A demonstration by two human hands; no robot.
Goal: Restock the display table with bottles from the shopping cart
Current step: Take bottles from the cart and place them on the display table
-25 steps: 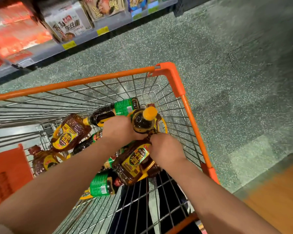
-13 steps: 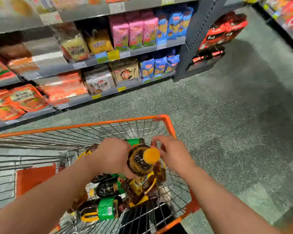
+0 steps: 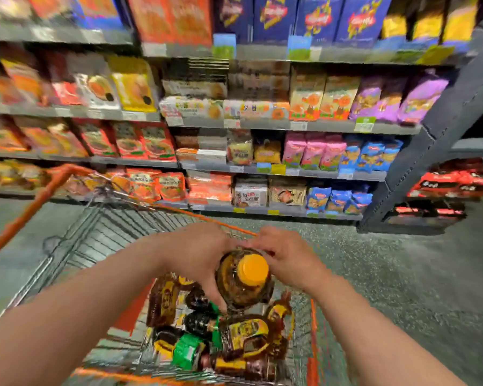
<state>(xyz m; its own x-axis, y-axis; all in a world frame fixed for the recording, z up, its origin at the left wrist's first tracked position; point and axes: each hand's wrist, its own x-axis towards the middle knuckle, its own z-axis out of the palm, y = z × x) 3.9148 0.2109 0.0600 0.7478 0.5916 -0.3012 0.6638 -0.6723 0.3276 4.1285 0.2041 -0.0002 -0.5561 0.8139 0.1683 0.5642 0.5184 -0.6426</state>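
A person stands over an orange wire shopping cart (image 3: 53, 188), both hands wrapped around one brown bottle (image 3: 241, 285) with a yellow cap, held upright above the cart's right side. The left hand (image 3: 195, 254) curls round its body; the right hand (image 3: 287, 259) grips its far shoulder. More bottles (image 3: 234, 341) lie heaped below. Lifting well likely means clearing the rim before turning away.
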